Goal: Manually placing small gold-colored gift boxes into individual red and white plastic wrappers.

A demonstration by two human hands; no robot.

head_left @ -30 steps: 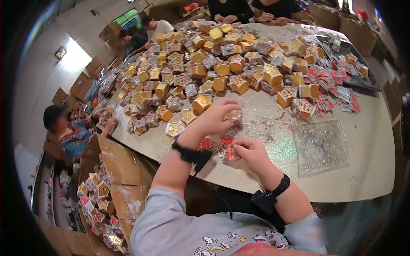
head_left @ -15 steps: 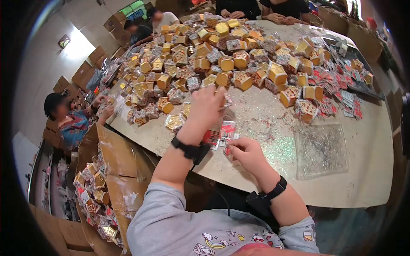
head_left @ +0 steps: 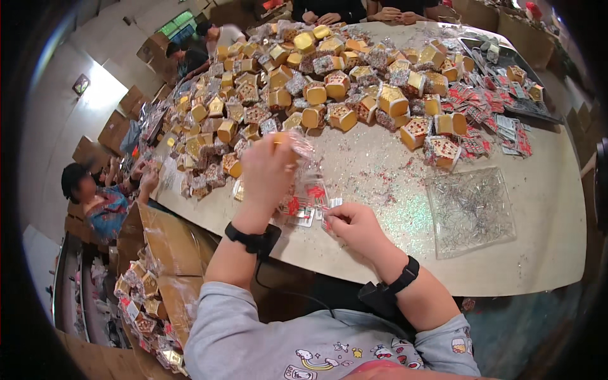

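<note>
My left forearm reaches forward over the near edge of the tabletop, and the left hand, blurred, has its fingers curled about a house-shaped ornament, between the ornament pile and that edge. My right hand sits closer to the near edge, thumb and forefinger pinching a small card. The ornament shows gold with a pale, glittery rim; the card looks red and white.
</note>
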